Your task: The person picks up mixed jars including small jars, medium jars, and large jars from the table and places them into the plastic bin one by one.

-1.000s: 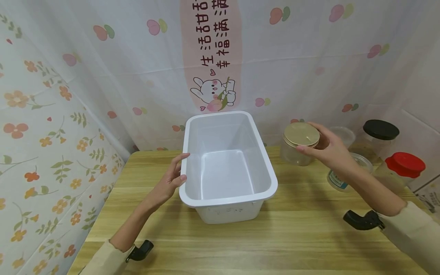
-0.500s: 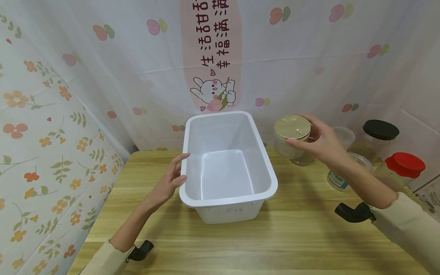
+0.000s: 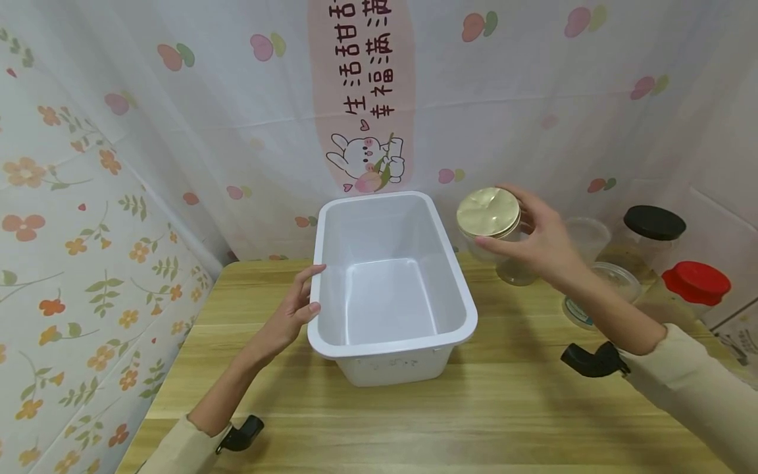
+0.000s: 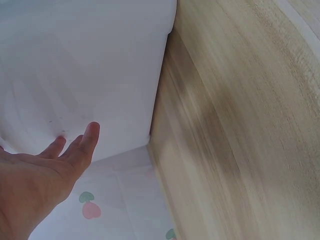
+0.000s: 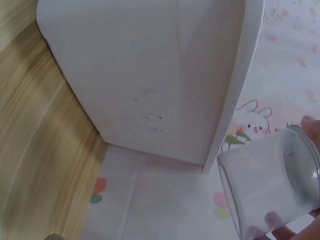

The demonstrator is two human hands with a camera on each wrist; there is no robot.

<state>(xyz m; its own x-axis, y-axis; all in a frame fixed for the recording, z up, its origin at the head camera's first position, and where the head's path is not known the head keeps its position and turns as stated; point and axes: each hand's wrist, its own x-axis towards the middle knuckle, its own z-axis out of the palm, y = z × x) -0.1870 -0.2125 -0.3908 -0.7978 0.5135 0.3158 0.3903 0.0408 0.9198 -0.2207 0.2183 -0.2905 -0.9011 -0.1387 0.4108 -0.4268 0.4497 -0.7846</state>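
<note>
My right hand (image 3: 535,230) grips a clear jar with a gold lid (image 3: 488,212) near its top, thumb in front and fingers round the far side. The jar is raised to the right of a white plastic tub (image 3: 349,349), close to its rim. In the right wrist view, the clear jar body (image 5: 265,180) lies tilted across the view, fingertips showing through it. My left hand (image 3: 290,313) touches the tub's left rim with thumb and fingertips. In the left wrist view, extended fingers (image 4: 82,145) lie against the tub's outer wall.
A clear round base (image 3: 516,271) shows on the table below the right hand. Several clear containers stand at right: one black-lidded jar (image 3: 654,224), one red-lidded jar (image 3: 697,282), and a labelled tub (image 3: 618,282). A printed curtain (image 3: 237,118) hangs behind the wooden table (image 3: 414,428).
My right hand has lifted the gold-lidded jar and carried it left toward the white tub. The left hand keeps its place at the tub's rim.
</note>
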